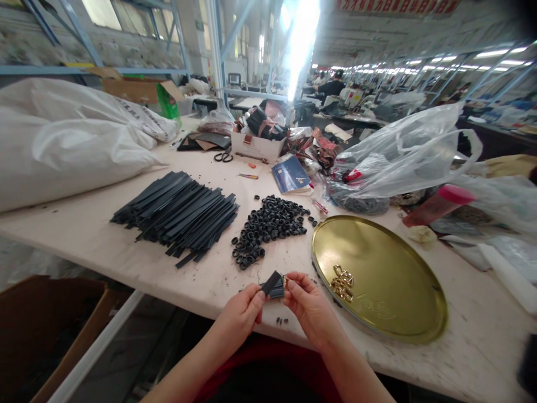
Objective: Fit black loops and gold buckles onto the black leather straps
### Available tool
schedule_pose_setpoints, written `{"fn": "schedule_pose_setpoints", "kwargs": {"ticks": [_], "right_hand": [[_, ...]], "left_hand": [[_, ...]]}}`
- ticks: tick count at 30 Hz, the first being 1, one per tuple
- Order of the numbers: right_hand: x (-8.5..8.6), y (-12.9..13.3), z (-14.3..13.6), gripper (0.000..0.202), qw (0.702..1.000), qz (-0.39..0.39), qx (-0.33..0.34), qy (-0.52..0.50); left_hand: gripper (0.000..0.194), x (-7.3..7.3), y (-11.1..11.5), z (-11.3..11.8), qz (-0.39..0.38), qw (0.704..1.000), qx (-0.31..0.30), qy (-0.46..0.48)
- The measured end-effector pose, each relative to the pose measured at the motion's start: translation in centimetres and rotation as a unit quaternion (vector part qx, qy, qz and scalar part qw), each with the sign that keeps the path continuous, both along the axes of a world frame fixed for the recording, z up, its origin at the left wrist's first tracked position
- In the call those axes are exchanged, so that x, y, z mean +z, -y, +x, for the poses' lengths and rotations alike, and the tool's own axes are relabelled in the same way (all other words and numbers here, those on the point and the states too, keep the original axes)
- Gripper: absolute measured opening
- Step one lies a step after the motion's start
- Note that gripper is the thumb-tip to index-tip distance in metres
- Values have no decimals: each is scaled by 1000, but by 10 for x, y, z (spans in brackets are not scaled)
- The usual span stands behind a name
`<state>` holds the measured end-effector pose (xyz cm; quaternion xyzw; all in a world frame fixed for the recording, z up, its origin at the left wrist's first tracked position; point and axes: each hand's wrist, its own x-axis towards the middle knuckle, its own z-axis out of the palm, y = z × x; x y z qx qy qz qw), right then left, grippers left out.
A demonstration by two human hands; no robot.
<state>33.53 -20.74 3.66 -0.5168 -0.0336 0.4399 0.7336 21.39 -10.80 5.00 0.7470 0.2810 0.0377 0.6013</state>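
My left hand [247, 305] pinches a dark flat strip [272, 282] near the table's front edge. Facing it, my right hand [305, 299] closes thumb and fingers on a small gold-coloured metal buckle [286, 281] at the strip's far end. Whether the strip passes through the metal piece is too small to tell. Beyond my hands lies a heap of small black loops [272, 221]. To its left is a thick pile of dark strips [178, 212]. Several gold buckles [343, 284] rest on a round gold tray [390, 280] to the right.
A white sack [71, 145] fills the table's left side. Scissors [224, 157], a blue booklet [291, 174] and a filled white box [258, 145] stand at the back. Clear plastic bags [398, 151] and a pink-capped bottle [438, 206] crowd the right. A cardboard box [54, 330] sits below, left.
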Motion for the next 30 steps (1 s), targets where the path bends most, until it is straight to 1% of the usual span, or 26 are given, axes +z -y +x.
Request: {"fn": "schedule_pose_setpoints", "kwargs": {"ticks": [1,3,5,8,10,13,15,16,18,21,23,25,28,29,30], "right_hand": [[0,0,-2,32,999,1,-13,-35],[-1,0,-7,33,997,0,-14,-70],[-3,1,-12,31,998,3,-7,-64],[-6,5,-17,28,1000,12,-11,-11],[-5,8,-19,27,1000,12,-18,5],[-2,11,-23,29,999,3,-20,-36],[0,12,-28,29,999,8,5,-44],[0,13,-32,28,999,9,21,-27],[1,13,-38,24,998,2,43,47],[0,16,-43,21,983,-28,39,179],[1,18,-43,22,975,-39,41,216],[4,18,-43,22,982,-33,56,176],[7,16,-45,17,994,1,91,57],[8,16,-45,16,994,4,96,45],[8,16,-46,15,993,-3,98,65]], "left_hand": [[34,0,0,-2,19,1000,-14,-8],[33,2,1,-6,51,998,-45,-18],[32,7,2,-7,68,995,-65,-19],[29,13,4,-8,82,993,-84,-17],[28,17,5,-9,95,991,-97,-10],[27,19,7,-12,112,988,-106,7],[27,19,9,-14,111,989,-95,19],[26,19,10,-14,102,991,-86,24],[20,18,12,-15,60,996,-63,29],[11,16,15,-15,-25,999,-31,20],[14,16,16,-15,-65,997,-24,17],[19,15,16,-15,-101,994,-21,22],[21,12,18,-14,-153,988,-9,28],[22,10,19,-13,-163,986,-3,30],[24,8,19,-12,-171,985,1,32]]}}
